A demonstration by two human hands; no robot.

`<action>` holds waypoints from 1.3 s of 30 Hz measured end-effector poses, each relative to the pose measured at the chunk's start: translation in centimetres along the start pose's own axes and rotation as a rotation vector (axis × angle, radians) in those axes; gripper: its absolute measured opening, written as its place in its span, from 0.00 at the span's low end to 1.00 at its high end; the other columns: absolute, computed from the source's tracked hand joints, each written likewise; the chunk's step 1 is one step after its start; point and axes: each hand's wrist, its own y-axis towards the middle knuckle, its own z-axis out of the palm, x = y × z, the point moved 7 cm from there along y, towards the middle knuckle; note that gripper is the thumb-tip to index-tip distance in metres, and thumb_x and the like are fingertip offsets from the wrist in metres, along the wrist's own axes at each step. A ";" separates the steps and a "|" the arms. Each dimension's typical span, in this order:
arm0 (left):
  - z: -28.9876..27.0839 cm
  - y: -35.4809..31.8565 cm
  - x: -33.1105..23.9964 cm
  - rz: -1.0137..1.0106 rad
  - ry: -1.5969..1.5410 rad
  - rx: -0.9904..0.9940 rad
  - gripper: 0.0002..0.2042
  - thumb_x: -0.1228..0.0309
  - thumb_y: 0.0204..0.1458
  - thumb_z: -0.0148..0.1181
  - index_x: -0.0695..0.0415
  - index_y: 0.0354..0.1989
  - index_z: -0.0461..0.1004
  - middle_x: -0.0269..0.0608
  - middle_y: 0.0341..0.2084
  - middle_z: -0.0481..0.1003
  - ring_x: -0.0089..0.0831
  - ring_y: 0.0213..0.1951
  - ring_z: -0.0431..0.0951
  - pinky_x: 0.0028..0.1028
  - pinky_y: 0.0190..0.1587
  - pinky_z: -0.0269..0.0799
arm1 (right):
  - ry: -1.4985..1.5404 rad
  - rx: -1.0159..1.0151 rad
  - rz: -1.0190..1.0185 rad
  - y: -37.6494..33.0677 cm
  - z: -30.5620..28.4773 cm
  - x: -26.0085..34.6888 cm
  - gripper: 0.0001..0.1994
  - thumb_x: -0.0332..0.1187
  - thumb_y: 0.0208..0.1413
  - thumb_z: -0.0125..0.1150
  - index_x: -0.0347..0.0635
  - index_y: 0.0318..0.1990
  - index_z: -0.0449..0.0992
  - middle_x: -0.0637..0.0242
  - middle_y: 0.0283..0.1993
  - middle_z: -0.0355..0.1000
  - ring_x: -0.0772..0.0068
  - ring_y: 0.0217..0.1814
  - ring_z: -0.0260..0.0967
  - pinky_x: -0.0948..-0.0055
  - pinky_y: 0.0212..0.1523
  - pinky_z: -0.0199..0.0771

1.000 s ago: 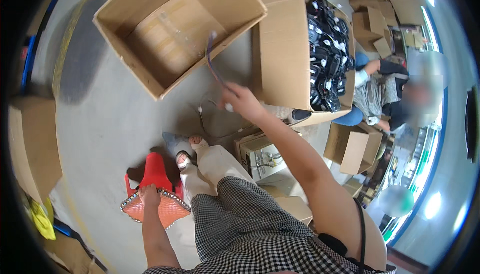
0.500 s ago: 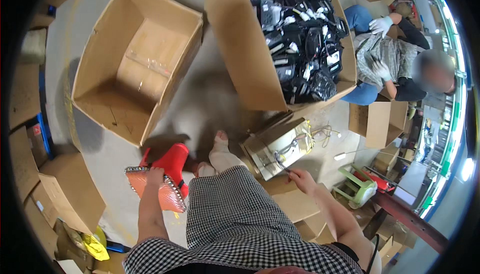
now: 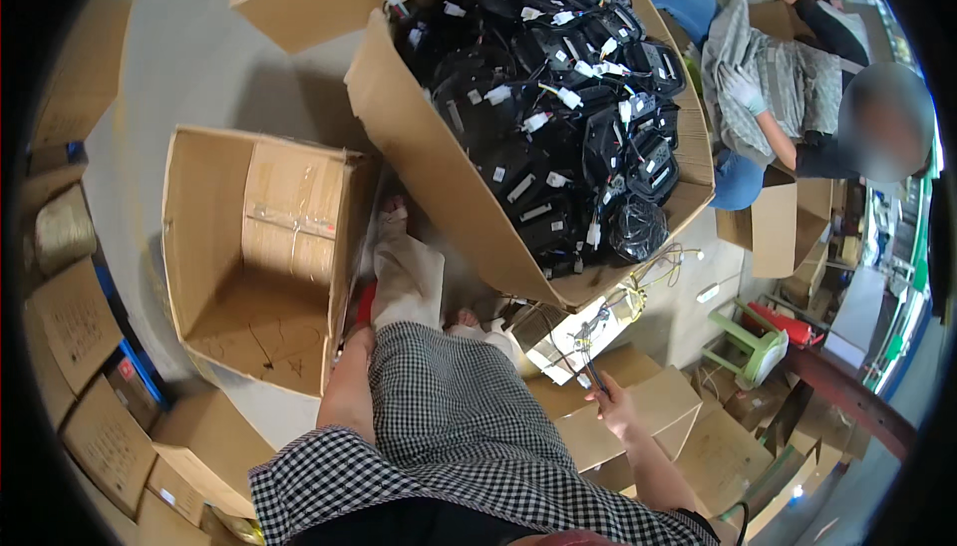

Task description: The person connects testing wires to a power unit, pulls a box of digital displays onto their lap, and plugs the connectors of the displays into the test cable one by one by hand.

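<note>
Near a carton (image 3: pixel 660 400), the right hand (image 3: pixel 615 407) holds cable (image 3: pixel 595 373).

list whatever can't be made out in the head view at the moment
All in the head view:
What the left hand holds, if anything: hidden beneath the hand.
Red object: mostly covered by the open carton and trouser leg.
Thin dark item in the right hand: too small to identify.
Lower layers of black parts: buried under upper ones.
Co-worker's head: blurred.
</note>
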 end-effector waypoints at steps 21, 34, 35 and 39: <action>-13.9 -29.5 -12.7 0.781 0.563 1.074 0.14 0.58 0.55 0.57 0.58 0.31 0.73 0.45 0.29 0.74 0.35 0.36 0.74 0.34 0.39 0.68 | -0.098 1.226 -0.217 -11.3 18.6 -0.7 0.10 0.33 0.48 0.59 0.40 0.37 0.78 0.59 0.30 0.75 0.70 0.32 0.70 0.67 0.35 0.69; -7.5 -21.0 -27.5 1.495 1.024 -0.603 0.11 0.69 0.37 0.58 0.54 0.32 0.73 0.41 0.41 0.73 0.44 0.49 0.69 0.47 0.56 0.55 | -0.133 -0.924 -0.828 8.5 13.9 2.1 0.06 0.31 0.39 0.68 0.47 0.26 0.76 0.72 0.17 0.60 0.71 0.15 0.57 0.71 0.16 0.56; -6.9 -21.3 -26.9 1.496 1.039 -0.670 0.11 0.69 0.37 0.58 0.54 0.32 0.73 0.41 0.40 0.73 0.44 0.49 0.69 0.46 0.56 0.55 | -0.080 -0.961 -0.863 8.5 14.3 1.5 0.06 0.30 0.39 0.68 0.46 0.26 0.76 0.72 0.17 0.60 0.71 0.15 0.57 0.71 0.17 0.56; -6.1 -22.9 -23.9 1.561 0.912 -0.796 0.08 0.68 0.40 0.58 0.55 0.29 0.74 0.36 0.38 0.75 0.41 0.49 0.70 0.45 0.61 0.52 | 0.061 -1.084 -0.959 5.7 15.8 0.8 0.07 0.29 0.41 0.66 0.45 0.30 0.77 0.70 0.18 0.62 0.69 0.17 0.60 0.69 0.18 0.59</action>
